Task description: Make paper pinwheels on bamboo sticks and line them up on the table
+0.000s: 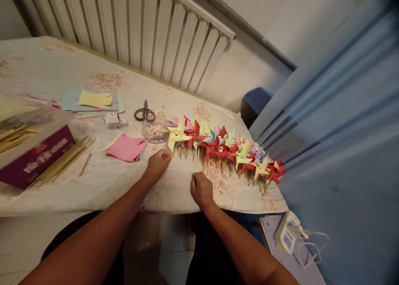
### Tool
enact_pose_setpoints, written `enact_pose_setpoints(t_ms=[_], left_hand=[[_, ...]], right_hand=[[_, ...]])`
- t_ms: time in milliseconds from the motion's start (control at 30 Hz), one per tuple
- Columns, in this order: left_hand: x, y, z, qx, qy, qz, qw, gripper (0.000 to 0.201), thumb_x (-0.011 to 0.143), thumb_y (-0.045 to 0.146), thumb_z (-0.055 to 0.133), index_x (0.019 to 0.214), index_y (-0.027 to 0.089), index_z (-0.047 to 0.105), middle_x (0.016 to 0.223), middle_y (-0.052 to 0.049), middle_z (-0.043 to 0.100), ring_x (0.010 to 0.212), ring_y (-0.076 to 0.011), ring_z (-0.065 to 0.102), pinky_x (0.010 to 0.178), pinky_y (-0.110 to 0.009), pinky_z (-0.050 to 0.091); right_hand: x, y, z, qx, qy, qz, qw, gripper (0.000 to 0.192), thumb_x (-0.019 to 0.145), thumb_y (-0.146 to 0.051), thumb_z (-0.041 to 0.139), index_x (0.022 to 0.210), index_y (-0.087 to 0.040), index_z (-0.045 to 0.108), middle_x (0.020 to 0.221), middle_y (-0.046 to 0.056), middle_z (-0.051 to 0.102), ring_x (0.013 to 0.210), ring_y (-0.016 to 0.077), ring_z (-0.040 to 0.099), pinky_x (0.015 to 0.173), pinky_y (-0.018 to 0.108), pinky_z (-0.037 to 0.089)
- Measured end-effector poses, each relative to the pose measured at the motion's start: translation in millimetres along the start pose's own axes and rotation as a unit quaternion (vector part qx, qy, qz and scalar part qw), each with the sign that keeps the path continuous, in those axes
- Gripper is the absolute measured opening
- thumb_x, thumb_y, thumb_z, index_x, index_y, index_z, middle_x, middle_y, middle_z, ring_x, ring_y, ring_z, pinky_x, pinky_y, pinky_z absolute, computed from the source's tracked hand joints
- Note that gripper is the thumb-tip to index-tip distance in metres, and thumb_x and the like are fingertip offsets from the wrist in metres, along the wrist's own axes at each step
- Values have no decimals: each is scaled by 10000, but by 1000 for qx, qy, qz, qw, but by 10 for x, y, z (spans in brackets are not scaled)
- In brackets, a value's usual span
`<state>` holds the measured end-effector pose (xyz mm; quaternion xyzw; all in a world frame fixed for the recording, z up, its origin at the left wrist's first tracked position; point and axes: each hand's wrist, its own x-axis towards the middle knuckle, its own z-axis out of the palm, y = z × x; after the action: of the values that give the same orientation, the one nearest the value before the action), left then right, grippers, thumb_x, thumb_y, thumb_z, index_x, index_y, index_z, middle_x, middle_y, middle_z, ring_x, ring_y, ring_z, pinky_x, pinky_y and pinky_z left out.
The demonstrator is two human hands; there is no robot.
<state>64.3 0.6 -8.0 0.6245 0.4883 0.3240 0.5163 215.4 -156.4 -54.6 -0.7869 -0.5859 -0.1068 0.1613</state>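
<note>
My left hand [158,162] is closed on the table, its fingertips beside the lower blade of a yellow paper pinwheel [176,134]. Whatever its fingers may hold is hidden. Closed in a fist, my right hand [202,190] rests near the front edge, below a row of red, yellow, blue and purple pinwheels [229,152] on short sticks. Its palm is out of sight. Left of my left hand lies a stack of cut paper squares [126,147], pink on top. A round clear container [156,134] with small metal bits sits just beyond that hand.
Black-handled scissors [145,113], small white boxes [115,120] and stacked coloured paper [70,100] lie farther back. Wooden sticks [64,162] rest by a purple box [39,156] at left. A radiator [131,31] runs behind the table; a blue curtain [349,143] hangs right, near a power strip [287,231].
</note>
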Motion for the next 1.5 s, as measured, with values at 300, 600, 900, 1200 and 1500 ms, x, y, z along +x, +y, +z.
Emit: enact_pose_setpoints(t_ms=[300,600,900,1200,1500], left_hand=[[36,-52,22,-5,-12,-5,1000,88,667,280,565,691,195,570,584,44,535,580,-135,490,578,-247,351],[53,-63,49,13,-14,14,1000,79,694,274,573,686,196,576,591,35,555,605,-147,516,591,-253,362],[36,-15,-2,4,-4,8,1000,66,686,261,575,685,195,577,585,41,544,589,-140,501,591,-255,353],[29,2,-77,-9,23,5,1000,54,702,246,578,699,192,577,585,42,547,586,-139,507,600,-260,360],[72,-29,-76,-71,53,10,996,98,703,279,592,742,190,580,605,39,554,583,-138,524,599,-254,386]], right_hand=[[3,-1,-3,-12,-18,6,1000,138,910,-138,490,904,-186,619,884,41,656,784,161,606,681,251,374],[23,-10,-9,-33,-33,16,999,138,916,-147,486,903,-188,617,886,40,661,776,158,607,665,255,359],[11,4,2,-32,-34,20,999,131,917,-158,491,924,-189,618,893,37,663,770,159,606,662,260,355],[17,-1,-2,-34,-32,19,999,141,917,-153,482,907,-190,618,883,40,662,764,160,603,659,263,354],[16,0,0,-34,-30,17,999,136,916,-153,486,909,-187,617,889,40,663,763,158,602,661,261,354]])
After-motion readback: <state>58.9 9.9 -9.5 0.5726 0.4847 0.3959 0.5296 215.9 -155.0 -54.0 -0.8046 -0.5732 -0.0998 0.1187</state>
